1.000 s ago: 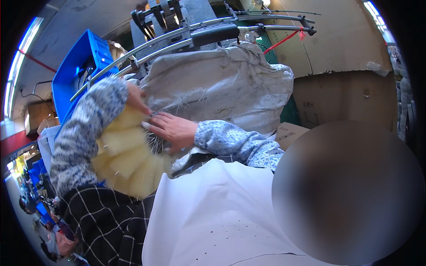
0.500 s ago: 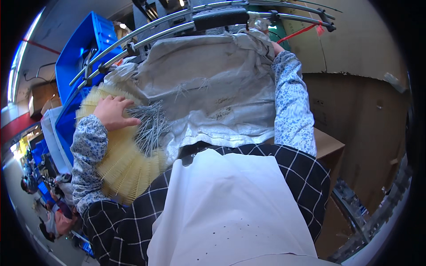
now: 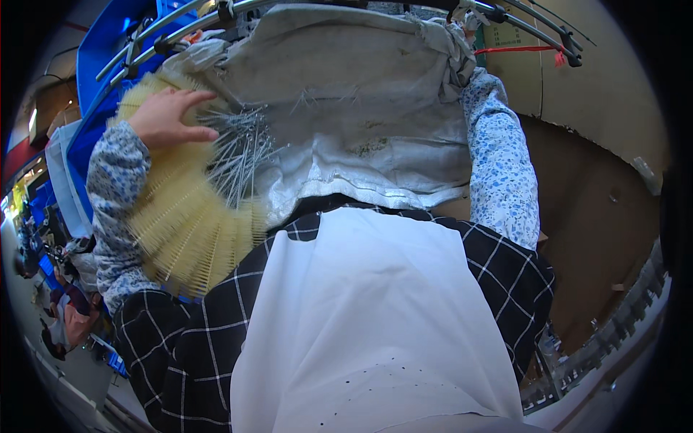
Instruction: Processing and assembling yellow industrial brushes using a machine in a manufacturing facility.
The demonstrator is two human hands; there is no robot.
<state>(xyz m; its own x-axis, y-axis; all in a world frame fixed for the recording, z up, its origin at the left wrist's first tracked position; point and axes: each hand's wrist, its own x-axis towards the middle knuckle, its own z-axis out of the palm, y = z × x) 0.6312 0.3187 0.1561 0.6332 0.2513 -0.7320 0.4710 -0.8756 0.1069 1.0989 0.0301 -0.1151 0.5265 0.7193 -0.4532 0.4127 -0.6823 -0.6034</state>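
My left hand (image 3: pixel 170 119) lies over a fanned bunch of brushes (image 3: pixel 195 234) with pale yellow bristles. Its thumb and fingers are spread apart, and I see nothing gripped. The brushes' thin twisted wire stems (image 3: pixel 242 155) gather in a tangle at the fan's inner side, right of this hand. My right forearm, in a blue-and-white patterned sleeve (image 3: pixel 505 159), reaches up along the right side of a grey-white cloth (image 3: pixel 346 86). Behind the bunched corner of that cloth my right hand is hidden, so its fingers do not show.
Metal rails (image 3: pixel 253 6) with black clamps curve across the far side. Blue plastic bins (image 3: pixel 105 47) stand at the far left. Brown cardboard (image 3: pixel 585 195) walls the right side, with a red strip (image 3: pixel 520 49) near the rail end. Other people (image 3: pixel 76 314) sit far off, lower left.
My view has shifted, so the rails sit higher in it. The left hand stays spread over the brushes. My right hand, partly visible before at the cloth's corner, is now hidden.
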